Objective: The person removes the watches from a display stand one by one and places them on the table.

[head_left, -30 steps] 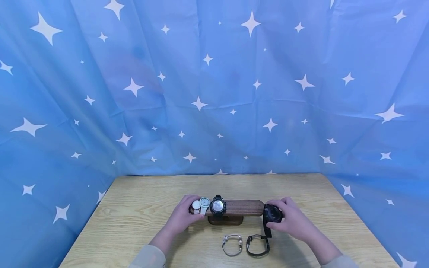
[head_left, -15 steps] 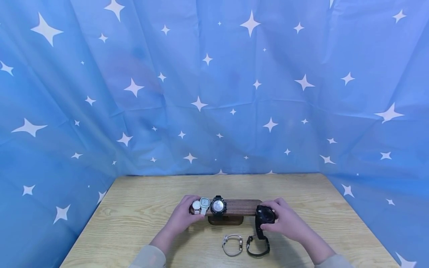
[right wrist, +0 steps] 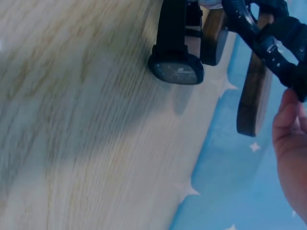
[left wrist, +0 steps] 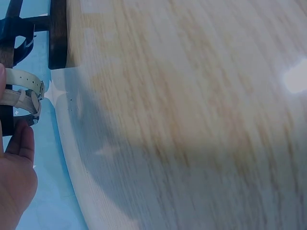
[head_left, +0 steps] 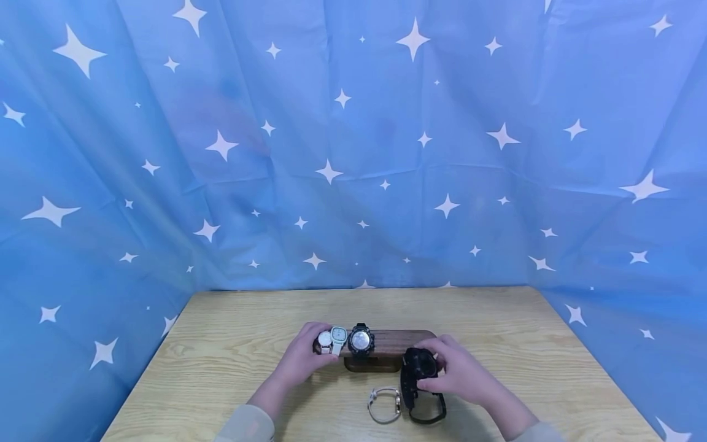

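Gripping one black round watch point(head_left: 424, 363) is the right hand point(head_left: 458, 374); left hand point(head_left: 299, 359) clasps one brown wooden stand's point(head_left: 397, 342) left end (three-plus pale and black watches point(head_left: 339, 335) aboard).

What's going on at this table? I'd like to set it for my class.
A person's left hand grips the left end of a wooden stand, which bears two pale watches and a black watch. The right hand holds another black watch by the stand's right part; whether they touch is unclear. A pale ringed watch and a dark one lie on the table.
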`<state>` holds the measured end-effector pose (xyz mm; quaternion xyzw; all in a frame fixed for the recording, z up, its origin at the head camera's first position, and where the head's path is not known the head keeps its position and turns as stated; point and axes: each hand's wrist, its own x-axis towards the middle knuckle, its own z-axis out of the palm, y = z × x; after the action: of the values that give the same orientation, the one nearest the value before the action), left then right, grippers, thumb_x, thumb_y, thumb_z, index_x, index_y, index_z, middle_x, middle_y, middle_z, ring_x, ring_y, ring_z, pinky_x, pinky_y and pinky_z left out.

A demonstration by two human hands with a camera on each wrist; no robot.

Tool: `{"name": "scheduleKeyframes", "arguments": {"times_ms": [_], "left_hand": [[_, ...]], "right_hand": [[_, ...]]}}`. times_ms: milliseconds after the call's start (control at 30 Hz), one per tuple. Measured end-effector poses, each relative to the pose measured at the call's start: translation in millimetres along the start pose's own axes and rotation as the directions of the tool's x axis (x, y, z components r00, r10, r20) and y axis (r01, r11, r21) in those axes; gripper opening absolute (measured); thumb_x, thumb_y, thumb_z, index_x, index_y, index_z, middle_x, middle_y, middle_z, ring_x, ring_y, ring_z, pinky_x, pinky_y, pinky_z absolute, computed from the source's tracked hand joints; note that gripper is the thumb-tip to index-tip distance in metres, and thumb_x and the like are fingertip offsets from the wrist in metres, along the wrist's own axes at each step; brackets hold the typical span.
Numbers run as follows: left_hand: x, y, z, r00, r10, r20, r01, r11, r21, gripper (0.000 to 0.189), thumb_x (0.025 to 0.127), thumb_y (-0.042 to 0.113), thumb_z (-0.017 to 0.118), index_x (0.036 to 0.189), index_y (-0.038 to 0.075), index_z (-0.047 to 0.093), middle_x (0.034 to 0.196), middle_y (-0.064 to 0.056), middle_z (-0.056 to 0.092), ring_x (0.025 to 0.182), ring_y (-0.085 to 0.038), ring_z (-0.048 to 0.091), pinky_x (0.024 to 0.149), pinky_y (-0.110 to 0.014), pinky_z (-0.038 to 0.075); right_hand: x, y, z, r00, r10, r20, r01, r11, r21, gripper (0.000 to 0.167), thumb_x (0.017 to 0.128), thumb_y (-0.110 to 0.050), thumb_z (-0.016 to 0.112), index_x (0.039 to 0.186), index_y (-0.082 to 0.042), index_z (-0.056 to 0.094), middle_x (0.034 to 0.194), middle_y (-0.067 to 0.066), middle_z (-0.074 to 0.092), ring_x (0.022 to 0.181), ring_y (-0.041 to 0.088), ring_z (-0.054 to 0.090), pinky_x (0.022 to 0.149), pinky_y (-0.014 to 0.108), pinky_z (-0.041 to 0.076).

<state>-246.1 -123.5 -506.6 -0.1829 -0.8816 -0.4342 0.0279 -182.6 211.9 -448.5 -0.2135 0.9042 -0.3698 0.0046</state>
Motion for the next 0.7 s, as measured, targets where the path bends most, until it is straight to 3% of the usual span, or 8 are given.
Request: {"name": "scheduleKeyframes", "arguments": {"times_ms": [167,400,700], "left_hand": [[-0.5,0.5,-0.7,1.0,-0.016,0.003,0.016,1.0,-0.006,0.064,0.074,0.024,0.079,0.131,0.015,0.051,0.13,0.0,0.047,0.106,-0.021,0.053,0.087,-0.037,0.045],[0.1,0.0,-0.8,1.0,0.0,0.002,0.0,1.0,-0.005,0.062,0.075,0.023,0.079,0.13,0.014,0.052,0.129,-0.002,0.047,0.107,-0.023,0.053,0.088,-0.039,0.045],[-0.2,-1.0,0.2,1.0,-0.003,0.008,0.003,1.0,-0.012,0.062,0.075,0.023,0.079,0.13,0.014,0.052,0.129,-0.001,0.047,0.106,-0.022,0.053,0.087,-0.038,0.045]], "right_hand": [[2.2,-2,5,1.0,-0.016,-0.017,0.016,1.0,0.014,0.059,0.069,-0.035,0.082,0.119,-0.014,0.058,0.096,0.006,0.048,0.071,0.016,0.05,0.057,0.024,0.043],[5.4,-6,13,1.0,-0.008,0.019,0.006,0.995,0.104,0.06,0.07,-0.03,0.082,0.122,-0.012,0.056,0.103,0.011,0.049,0.073,0.011,0.055,0.058,0.025,0.047],[8.8,-8,31,0.999,-0.036,0.024,0.034,0.994,0.101,0.058,0.073,-0.029,0.08,0.122,-0.011,0.056,0.102,0.007,0.049,0.07,0.011,0.053,0.058,0.024,0.047]]}}
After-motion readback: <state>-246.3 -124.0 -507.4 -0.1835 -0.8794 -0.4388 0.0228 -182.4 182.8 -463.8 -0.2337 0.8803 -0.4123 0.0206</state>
